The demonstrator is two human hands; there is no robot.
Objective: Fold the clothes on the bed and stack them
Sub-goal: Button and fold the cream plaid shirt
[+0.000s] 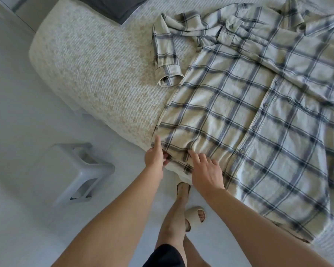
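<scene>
The left hand [155,158] pinches the hem corner of the shirt [249,116] at the bed's edge, forefinger pointing up along the side seam, other fingers curled under the cloth. The right hand [205,171] lies just beside it on the hem, fingers loosely spread and pressing the fabric flat. The shirt lies spread out, buttoned, over the bed [96,60], its hem hanging a little past the edge; one short sleeve [167,60] is folded inward near the collar end. Left of the shirt the bedcover is bare. A dark cloth [116,6] lies at the far end. On the floor a grey stool [71,170] stands well apart to the left; a slipper [196,214] is below the hands.
</scene>
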